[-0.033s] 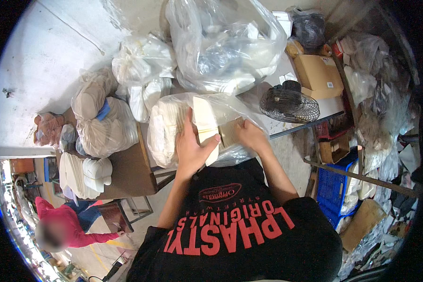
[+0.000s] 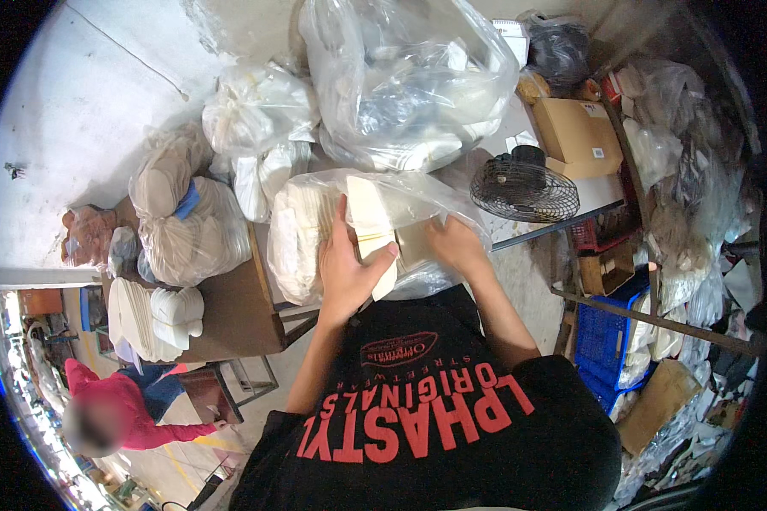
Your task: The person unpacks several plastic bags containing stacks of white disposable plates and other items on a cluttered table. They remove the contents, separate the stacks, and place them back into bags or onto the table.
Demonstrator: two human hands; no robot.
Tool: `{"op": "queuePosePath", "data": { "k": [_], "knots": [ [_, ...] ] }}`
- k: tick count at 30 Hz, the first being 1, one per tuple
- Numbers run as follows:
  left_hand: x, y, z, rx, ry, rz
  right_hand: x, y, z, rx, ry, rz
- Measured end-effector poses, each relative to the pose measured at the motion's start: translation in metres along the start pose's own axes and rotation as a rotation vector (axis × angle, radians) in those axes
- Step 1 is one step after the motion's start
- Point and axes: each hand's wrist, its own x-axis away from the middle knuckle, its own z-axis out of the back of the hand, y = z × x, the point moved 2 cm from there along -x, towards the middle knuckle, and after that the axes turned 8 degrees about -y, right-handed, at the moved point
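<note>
A clear plastic bag lies in front of me at the table edge, with stacked cream insole-like pieces in its left part. My left hand rests on the stack, index finger stretched up along it and thumb spread out to the right. Under that thumb, a few cream pieces lie slanted across the stack. On the bag's right side, my right hand has its fingers curled on the plastic film. Its fingertips are partly hidden.
Behind the bag stands a large clear sack of pale pieces. A black fan and a cardboard box sit to the right. Bundled insole-like stacks are on the brown table at left. A person in pink is beyond, lower left.
My right hand has shifted very slightly, and the plastic beside it has been drawn a little to the right. My left hand stays in place.
</note>
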Motion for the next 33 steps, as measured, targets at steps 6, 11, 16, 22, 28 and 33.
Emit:
{"op": "queuePosePath", "data": {
  "k": [6, 11, 16, 22, 28, 33],
  "knots": [
    [-0.001, -0.011, 0.000, 0.274, 0.017, -0.010, -0.010, -0.037, -0.015, 0.049, -0.208, -0.007],
    [-0.008, -0.012, -0.001, 0.331, -0.071, 0.049, -0.030, -0.021, -0.032, 0.010, -0.326, 0.011],
    [-0.005, -0.007, -0.004, 0.038, -0.064, -0.017, -0.053, 0.000, -0.018, 0.194, -0.423, 0.034],
    [-0.001, -0.013, -0.006, 0.109, -0.050, -0.009, -0.049, -0.009, -0.023, 0.117, -0.179, 0.057],
    [0.004, -0.012, -0.003, 0.331, -0.017, -0.023, -0.016, -0.035, -0.007, -0.002, -0.165, 0.064],
    [0.005, -0.011, -0.002, 0.494, -0.019, -0.054, 0.003, -0.053, 0.019, 0.032, -0.149, -0.025]
  ]
}}
